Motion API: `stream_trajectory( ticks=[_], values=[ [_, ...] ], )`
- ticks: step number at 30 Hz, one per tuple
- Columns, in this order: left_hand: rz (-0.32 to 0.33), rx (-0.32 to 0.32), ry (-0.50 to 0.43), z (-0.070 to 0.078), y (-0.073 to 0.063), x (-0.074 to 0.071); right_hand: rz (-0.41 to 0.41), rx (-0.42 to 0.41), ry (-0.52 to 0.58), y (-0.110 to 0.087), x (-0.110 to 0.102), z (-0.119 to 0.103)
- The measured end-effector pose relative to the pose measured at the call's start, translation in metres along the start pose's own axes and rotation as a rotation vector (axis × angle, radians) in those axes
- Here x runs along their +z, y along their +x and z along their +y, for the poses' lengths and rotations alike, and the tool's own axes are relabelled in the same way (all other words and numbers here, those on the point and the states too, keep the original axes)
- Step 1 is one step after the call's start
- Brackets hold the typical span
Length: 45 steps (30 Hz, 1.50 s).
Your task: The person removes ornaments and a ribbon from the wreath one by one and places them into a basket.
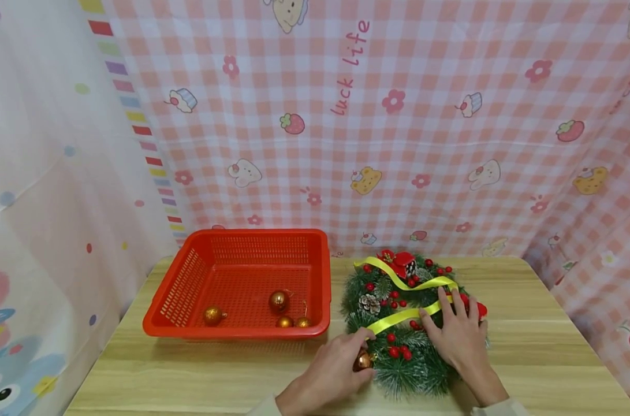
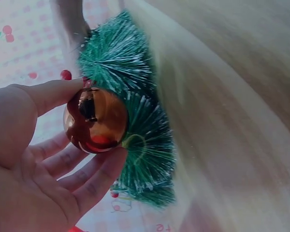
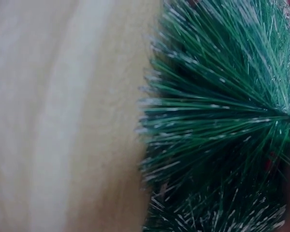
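A green wreath (image 1: 398, 370) with red berries, pinecones and red flowers lies at the right of the table. My left hand (image 1: 335, 367) is at its near left edge and holds a shiny copper bauble (image 2: 99, 121) between thumb and fingers. A yellow ribbon (image 1: 398, 319) doubles back across the wreath; one stretch reaches my left fingertips, but whether they pinch it is hidden. With fingers spread, my right hand (image 1: 460, 338) rests over the wreath's right side and touches the ribbon at its bend. The right wrist view shows mainly green bristles (image 3: 222, 116), without the fingers.
A red plastic basket (image 1: 237, 332) stands left of the wreath, with several gold and copper baubles (image 1: 279, 301) inside. Both sit on a wooden table (image 1: 533, 346). A pink checked cloth (image 1: 315, 150) hangs behind, and a white patterned cloth (image 1: 60, 173) hangs at the left.
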<state>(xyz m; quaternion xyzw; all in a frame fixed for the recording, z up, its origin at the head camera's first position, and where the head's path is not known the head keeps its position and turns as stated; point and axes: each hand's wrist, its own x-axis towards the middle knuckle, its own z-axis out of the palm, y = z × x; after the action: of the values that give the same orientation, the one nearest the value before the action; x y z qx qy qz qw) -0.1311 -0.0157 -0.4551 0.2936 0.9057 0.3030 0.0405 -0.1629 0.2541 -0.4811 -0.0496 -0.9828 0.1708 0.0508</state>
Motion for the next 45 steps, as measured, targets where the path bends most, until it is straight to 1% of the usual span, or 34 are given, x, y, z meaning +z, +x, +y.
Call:
stream_trajectory(
  ticks=[5, 11, 14, 20, 27, 35, 39, 42, 45],
  values=[
    [0.028, 0.016, -0.016, 0.004, 0.002, -0.003, 0.001, -0.001, -0.002, 0.001, -0.001, -0.001],
    [0.022, 0.046, -0.023, 0.006, 0.005, -0.004, 0.008, -0.007, -0.008, 0.000, 0.002, 0.000],
    [0.016, 0.047, -0.034, 0.008, 0.005, -0.004, 0.005, -0.006, -0.015, -0.001, 0.004, 0.000],
    [0.026, 0.046, -0.041, 0.011, 0.007, -0.002, -0.014, 0.000, -0.019, -0.003, 0.005, -0.001],
    [0.025, 0.034, -0.074, 0.016, 0.010, -0.004, -0.014, 0.005, -0.011, -0.003, 0.005, 0.000],
    [0.065, 0.075, -0.118, 0.019, 0.014, -0.010, -0.006, 0.005, -0.013, -0.002, 0.005, 0.001],
    [0.111, 0.097, -0.108, 0.019, 0.016, -0.013, 0.021, -0.005, -0.014, 0.001, 0.001, 0.000],
    [0.147, 0.108, -0.095, 0.018, 0.014, -0.015, 0.032, -0.013, -0.010, 0.000, 0.001, -0.001],
    [0.165, 0.119, -0.100, 0.019, 0.013, -0.019, 0.040, -0.018, -0.004, -0.001, 0.002, -0.001]
  ],
)
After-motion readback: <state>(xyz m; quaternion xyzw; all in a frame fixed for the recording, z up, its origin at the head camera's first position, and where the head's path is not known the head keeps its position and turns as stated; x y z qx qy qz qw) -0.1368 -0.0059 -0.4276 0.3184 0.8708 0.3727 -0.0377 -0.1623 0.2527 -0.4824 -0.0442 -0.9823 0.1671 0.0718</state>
